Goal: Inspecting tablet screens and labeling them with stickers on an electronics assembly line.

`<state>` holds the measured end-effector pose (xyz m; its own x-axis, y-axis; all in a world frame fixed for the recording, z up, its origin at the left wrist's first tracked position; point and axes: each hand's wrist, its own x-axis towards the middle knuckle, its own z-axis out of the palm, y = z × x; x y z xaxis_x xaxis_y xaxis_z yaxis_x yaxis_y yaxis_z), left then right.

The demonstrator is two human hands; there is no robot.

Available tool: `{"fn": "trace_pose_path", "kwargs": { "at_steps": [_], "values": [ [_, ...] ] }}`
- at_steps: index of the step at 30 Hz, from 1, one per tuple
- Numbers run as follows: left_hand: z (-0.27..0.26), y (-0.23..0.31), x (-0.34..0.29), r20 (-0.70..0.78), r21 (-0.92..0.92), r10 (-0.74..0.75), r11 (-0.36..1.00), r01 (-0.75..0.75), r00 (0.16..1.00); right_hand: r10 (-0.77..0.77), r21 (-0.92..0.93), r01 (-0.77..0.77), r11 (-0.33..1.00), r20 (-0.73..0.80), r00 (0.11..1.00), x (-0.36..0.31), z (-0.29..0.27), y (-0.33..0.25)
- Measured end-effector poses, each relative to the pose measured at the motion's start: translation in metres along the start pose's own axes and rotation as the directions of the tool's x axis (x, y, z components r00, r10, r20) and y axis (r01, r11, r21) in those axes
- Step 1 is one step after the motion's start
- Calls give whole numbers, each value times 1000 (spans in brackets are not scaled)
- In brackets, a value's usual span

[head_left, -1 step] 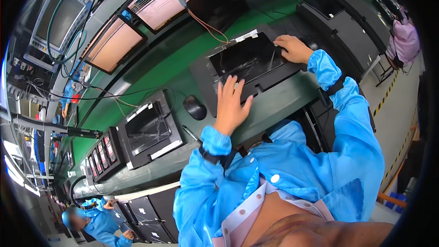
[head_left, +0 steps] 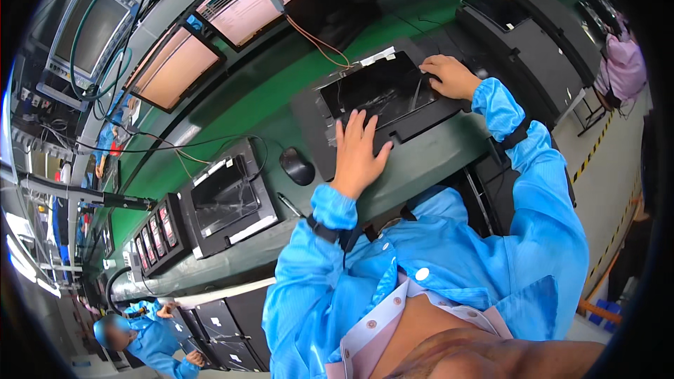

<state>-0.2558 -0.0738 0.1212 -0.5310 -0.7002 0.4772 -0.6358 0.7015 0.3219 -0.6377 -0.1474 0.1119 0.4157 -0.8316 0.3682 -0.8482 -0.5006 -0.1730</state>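
A dark, glossy display panel (head_left: 379, 91) with clear film on its surface lies in a black foam tray (head_left: 309, 119) on the bench. My left hand (head_left: 358, 158) lies flat with fingers spread, its fingertips at the panel's near left edge. At the panel's far right corner is my right hand (head_left: 451, 77), fingers bent and reaching over the edge, thumb a little apart. Nothing shows held in either hand. A thin cable (head_left: 316, 36) runs from a connector to the strip along the panel's far edge.
Left of the tray sit a black mouse (head_left: 298, 165), a pen (head_left: 290, 204), a second film-covered panel (head_left: 226, 196) and a black box (head_left: 160, 236) with several slots. Two monitors (head_left: 175, 70) stand behind. Black foam trays (head_left: 530, 49) fill the right. Another person (head_left: 151, 340) works at lower left.
My left hand has shifted slightly up and to the right along the panel's near edge. My right hand stays at the far right corner.
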Motion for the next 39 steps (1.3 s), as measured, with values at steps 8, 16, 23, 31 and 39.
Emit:
{"fn": "trace_pose_path", "kwargs": {
  "at_steps": [8, 16, 23, 31, 39],
  "values": [
    [58, 12, 57, 32, 101, -144, 985, 140, 989, -115, 251, 37, 967, 304, 946, 46, -40, 19],
    [-14, 16, 17, -311, -48, -16, 999, 1, 950, -196, -150, 153, 977, -332, 923, 50, -113, -76],
    [-205, 29, -205, -286, -901, -810, 409, 145, 511, -13, 622, -36, 782, 75, 997, 27, 49, -312],
    [-220, 28, -341, -104, -991, -984, 90, -101, 146, -176, 490, -132, 861, 532, 828, 91, 117, -407],
    [-177, 23, -326, -83, -982, -976, 46, -181, 201, -318, 980, -106, 166, 155, 935, 37, 82, -506]
  ]
}}
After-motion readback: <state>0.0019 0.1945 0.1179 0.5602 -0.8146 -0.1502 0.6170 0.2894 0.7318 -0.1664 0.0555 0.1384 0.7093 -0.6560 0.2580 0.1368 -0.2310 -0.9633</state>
